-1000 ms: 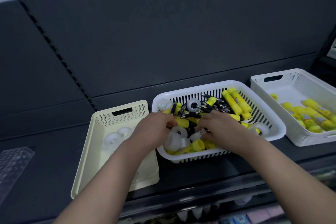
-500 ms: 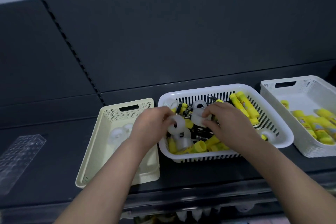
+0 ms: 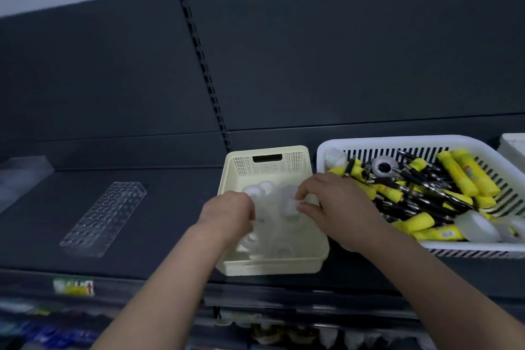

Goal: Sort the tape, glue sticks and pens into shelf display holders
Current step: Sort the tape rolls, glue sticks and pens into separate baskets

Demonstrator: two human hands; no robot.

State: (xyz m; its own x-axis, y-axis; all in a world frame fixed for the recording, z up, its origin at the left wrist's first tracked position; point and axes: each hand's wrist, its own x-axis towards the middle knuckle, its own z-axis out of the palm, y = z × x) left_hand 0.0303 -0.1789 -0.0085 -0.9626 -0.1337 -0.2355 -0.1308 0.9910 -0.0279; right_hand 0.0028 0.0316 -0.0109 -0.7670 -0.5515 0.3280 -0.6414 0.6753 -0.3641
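**Left hand** (image 3: 227, 216): brought across from the white basket to the cream basket (image 3: 270, 267). Fingers are curled downward; what is held cannot be told through the blur.
**Right hand** (image 3: 338, 207): likewise brought across, with a tape roll (image 3: 291, 203) pinched at the fingertips above rolls already deposited.
**Task:** tape sorting is judged advanced by this transfer.
**White basket** (image 3: 397, 141), farther right: pens (image 3: 412, 189), glue sticks (image 3: 457, 173) and leftover tape (image 3: 477, 226) are left unsorted.
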